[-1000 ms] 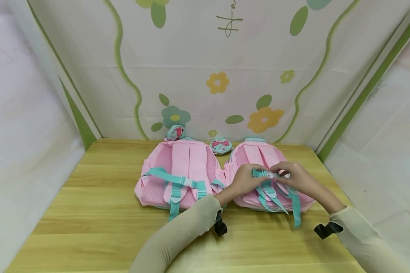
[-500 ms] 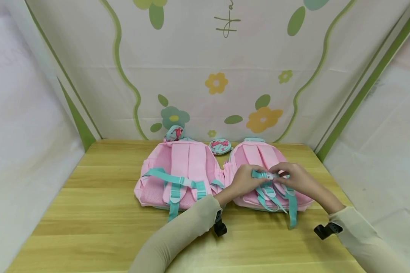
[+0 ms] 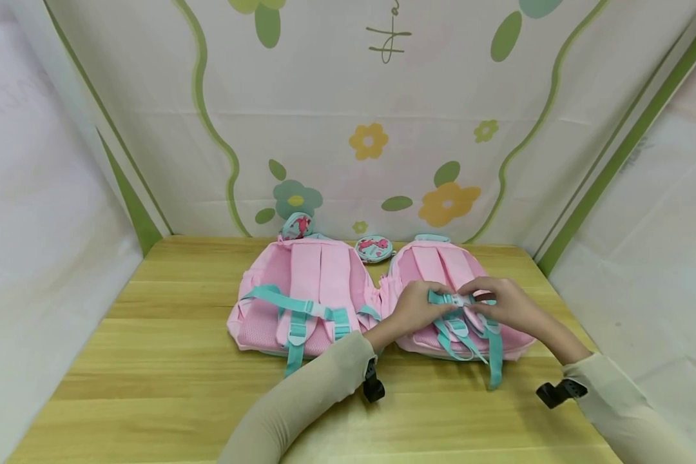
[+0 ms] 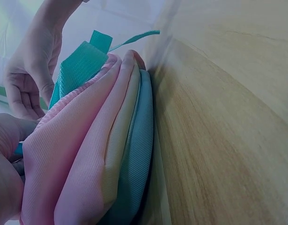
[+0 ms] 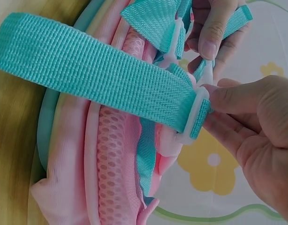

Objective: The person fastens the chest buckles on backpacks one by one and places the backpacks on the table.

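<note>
A pink backpack (image 3: 420, 338) lies with its shoulder straps up at the right of the table. Above it my two hands meet at a white plastic buckle (image 3: 459, 299) on the teal strap. My left hand (image 3: 415, 308) pinches the strap and buckle from the left, thumb against it. From the right, my right hand (image 3: 506, 303) pinches the buckle's other end between thumb and fingers. In the right wrist view, a loose teal strap (image 5: 92, 75) runs through a white adjuster beside my right fingers. Whether the buckle halves are fully joined cannot be made out.
A second pink backpack (image 3: 336, 270) lies to the left, its teal chest strap fastened across. Two round printed pouches, one (image 3: 374, 249) between the bags and one (image 3: 298, 226) behind the left bag, sit near the back cloth (image 3: 301, 142). The table (image 3: 133, 361) is wooden.
Both hands stay at the buckle with only slight finger movement. The teal strap end hanging below my right hand has swung a little to the left.
</note>
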Tool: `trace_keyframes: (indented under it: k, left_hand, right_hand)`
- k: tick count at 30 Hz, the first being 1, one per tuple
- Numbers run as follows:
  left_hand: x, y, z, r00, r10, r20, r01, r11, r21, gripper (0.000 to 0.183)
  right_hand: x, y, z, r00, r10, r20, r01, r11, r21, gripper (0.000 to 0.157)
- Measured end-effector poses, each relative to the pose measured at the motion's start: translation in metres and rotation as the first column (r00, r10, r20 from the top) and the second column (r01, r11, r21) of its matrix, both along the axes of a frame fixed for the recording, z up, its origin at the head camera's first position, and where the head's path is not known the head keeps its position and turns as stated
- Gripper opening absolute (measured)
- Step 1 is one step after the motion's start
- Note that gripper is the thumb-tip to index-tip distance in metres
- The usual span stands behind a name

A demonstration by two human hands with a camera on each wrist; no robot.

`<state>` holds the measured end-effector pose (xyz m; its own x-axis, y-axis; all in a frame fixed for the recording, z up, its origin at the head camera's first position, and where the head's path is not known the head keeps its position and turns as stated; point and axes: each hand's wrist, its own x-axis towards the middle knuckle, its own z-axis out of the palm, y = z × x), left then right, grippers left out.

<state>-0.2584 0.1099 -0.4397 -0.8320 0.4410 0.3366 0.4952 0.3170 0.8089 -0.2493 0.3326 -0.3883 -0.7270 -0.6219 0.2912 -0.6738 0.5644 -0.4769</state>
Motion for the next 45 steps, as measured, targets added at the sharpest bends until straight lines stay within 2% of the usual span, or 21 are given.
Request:
trace_keyframes:
  k: [7,23,30,45]
  left_hand:
    - [0.0011,0.0005,0.0,1.0,-0.008,0.02,0.008,1.0,0.008,0.023]
    - [0.0006,0.0002,0.0017,1.0,-0.016,0.003,0.016,1.0,0.018,0.023]
    - [0.0014,0.0015,0.0023,1.0,-0.014,0.013,0.014,1.0,0.01,0.023]
    - [0.0014,0.0015,0.0011,1.0,0.0,-0.002,0.0,1.0,0.009,0.023]
  right_hand:
    - [0.0014,0.001,-0.0005,0.999,-0.011,0.032,0.012,1.0,-0.017,0.034]
    - [0.0007,-0.0042,-0.006,0.997,-0.019,-0.074,0.019,1.0,-0.004,0.035]
    - [0.0035,-0.0044,-0.0057,0.999,-0.032,-0.039,0.031,0.999,-0.024,0.035]
    - [0.0029,-0.0074,-0.0046,0.998,-0.064,-0.021,0.064,0.998,-0.005,0.036]
